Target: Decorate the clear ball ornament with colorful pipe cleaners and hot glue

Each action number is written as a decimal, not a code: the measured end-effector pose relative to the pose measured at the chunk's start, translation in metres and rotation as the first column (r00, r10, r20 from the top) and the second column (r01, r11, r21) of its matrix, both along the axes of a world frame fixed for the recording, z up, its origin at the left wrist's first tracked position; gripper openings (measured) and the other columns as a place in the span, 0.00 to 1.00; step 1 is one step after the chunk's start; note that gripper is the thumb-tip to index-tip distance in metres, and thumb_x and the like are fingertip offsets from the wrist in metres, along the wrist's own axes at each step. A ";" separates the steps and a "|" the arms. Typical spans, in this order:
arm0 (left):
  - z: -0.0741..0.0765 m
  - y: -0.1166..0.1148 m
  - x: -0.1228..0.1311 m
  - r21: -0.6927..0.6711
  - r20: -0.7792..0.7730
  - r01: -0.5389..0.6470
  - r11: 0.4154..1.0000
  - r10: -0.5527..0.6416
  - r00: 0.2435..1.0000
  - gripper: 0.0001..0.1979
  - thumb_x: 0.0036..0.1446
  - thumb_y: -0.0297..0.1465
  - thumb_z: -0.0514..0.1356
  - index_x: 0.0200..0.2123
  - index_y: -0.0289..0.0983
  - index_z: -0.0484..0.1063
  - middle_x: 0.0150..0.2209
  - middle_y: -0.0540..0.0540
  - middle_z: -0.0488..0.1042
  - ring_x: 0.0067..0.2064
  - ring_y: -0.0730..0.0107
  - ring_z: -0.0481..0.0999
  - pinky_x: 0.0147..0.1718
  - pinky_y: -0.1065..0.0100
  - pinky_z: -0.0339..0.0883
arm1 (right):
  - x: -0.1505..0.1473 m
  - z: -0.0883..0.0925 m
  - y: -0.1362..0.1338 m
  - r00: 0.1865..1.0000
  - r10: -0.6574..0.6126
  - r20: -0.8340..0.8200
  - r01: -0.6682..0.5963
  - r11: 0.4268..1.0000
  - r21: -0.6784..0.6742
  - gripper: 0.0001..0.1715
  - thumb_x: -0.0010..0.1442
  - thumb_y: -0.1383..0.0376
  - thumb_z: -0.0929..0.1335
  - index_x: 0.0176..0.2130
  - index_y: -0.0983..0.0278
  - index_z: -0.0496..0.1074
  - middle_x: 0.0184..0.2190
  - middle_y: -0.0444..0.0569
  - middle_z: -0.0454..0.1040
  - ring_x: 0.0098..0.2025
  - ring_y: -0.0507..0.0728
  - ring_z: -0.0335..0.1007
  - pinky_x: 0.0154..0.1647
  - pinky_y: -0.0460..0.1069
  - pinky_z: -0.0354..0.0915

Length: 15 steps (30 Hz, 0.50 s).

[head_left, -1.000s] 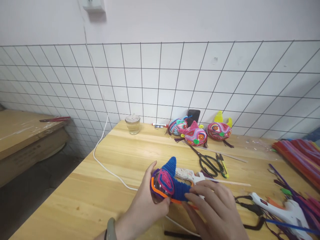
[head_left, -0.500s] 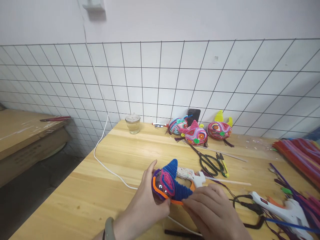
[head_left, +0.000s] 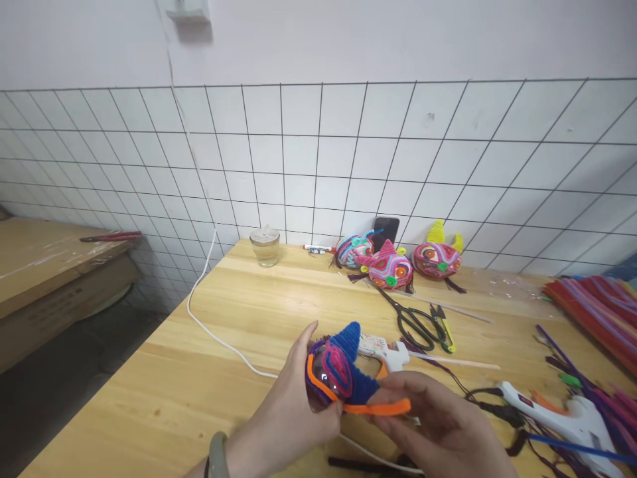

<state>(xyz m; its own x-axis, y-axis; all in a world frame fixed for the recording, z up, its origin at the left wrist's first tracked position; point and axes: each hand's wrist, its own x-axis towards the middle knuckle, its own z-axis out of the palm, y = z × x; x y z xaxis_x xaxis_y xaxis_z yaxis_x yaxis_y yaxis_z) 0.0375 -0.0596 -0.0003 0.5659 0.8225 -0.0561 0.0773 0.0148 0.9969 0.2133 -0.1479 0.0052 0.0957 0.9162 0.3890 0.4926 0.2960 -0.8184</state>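
Note:
My left hand (head_left: pixel 293 405) is wrapped round a ball-shaped craft (head_left: pixel 314 393), partly covered in purple and pink pipe cleaners with a clear, shiny patch bare. Two pointed blue ears (head_left: pixel 347 340) stick out from its right side. An orange pipe cleaner (head_left: pixel 393 407) curves along the ball, and its loose end reaches out to the right. My right hand (head_left: pixel 442 418) has its thumb and forefinger closed about that loose end, beside the lower ear. Behind the ball lies a white glue gun (head_left: pixel 395 357), partly hidden.
Three finished-looking craft balls (head_left: pixel 391 269) stand by the wall near a phone (head_left: pixel 387 229). Scissors (head_left: pixel 415 326) and yellow snips (head_left: pixel 448 332) lie before them. Right are another glue gun (head_left: pixel 562 418) and bundled pipe cleaners (head_left: pixel 592 312). A lidded glass (head_left: pixel 265 249) and white cable (head_left: pixel 223 338) are left.
The orange pipe cleaner's end now swings out to the right, clear of the ear. My right fingers have shifted their hold and opened somewhat. The ball has moved slightly right.

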 end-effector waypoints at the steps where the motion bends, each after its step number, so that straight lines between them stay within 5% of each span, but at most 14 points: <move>1: 0.001 0.000 0.000 -0.018 0.014 0.003 1.000 -0.003 1.000 0.49 0.41 0.22 0.62 0.64 0.34 0.39 0.54 0.34 0.66 0.50 0.56 0.72 0.52 0.56 0.62 | 0.000 0.000 0.001 1.000 0.008 0.007 -0.008 1.000 -0.001 0.14 0.55 0.69 0.72 0.42 0.57 0.72 0.34 0.42 0.82 0.34 0.53 0.80 0.35 0.39 0.74; 8: -0.002 0.000 0.002 -0.135 0.081 0.026 0.991 -0.015 0.997 0.52 0.41 0.24 0.63 0.65 0.36 0.36 0.54 0.34 0.65 0.51 0.57 0.71 0.50 0.59 0.64 | -0.002 0.001 0.006 0.930 0.059 0.363 -0.148 0.963 0.224 0.11 0.60 0.71 0.67 0.43 0.58 0.72 0.35 0.47 0.81 0.35 0.54 0.79 0.36 0.44 0.74; 15: -0.014 -0.002 0.006 -0.138 0.149 0.009 0.990 0.012 0.989 0.52 0.40 0.25 0.65 0.64 0.38 0.38 0.52 0.36 0.67 0.49 0.58 0.73 0.49 0.60 0.65 | -0.011 0.008 0.011 0.853 -0.082 0.516 -0.126 0.926 0.356 0.12 0.67 0.65 0.61 0.37 0.63 0.72 0.27 0.48 0.78 0.28 0.54 0.73 0.29 0.49 0.69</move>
